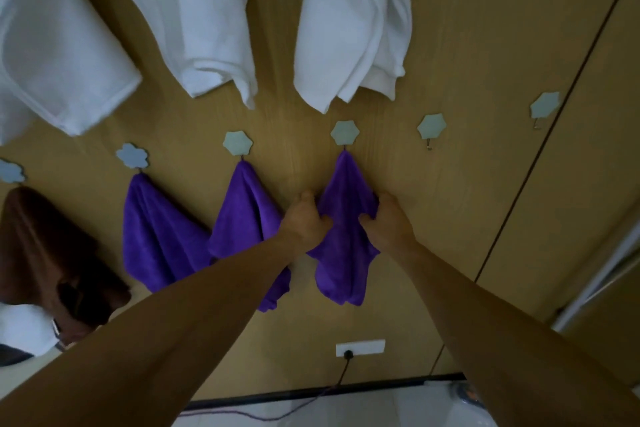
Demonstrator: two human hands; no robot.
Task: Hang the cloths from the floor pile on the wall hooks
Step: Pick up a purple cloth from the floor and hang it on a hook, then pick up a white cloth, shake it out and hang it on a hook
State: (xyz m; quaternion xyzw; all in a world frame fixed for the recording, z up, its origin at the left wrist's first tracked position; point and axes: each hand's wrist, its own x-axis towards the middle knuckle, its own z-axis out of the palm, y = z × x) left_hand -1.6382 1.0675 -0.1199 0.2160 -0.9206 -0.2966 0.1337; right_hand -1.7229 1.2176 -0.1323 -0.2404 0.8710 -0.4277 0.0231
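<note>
A purple cloth (343,246) hangs from a pale flower-shaped wall hook (344,132) on the wooden wall. My left hand (304,222) grips its left edge and my right hand (386,222) grips its right edge, both about halfway down the cloth. Two more purple cloths (157,232) (244,218) hang from hooks (131,156) (237,142) to the left. A brown cloth (41,246) hangs from the leftmost hook (10,172). Two hooks (430,126) (544,105) to the right are bare. The floor pile is out of view.
Three white towels (52,55) (204,10) (353,21) hang on a higher row above the hooks. A wall socket (360,347) with a plugged black cable sits low on the wall. A vertical panel seam (540,149) runs at the right.
</note>
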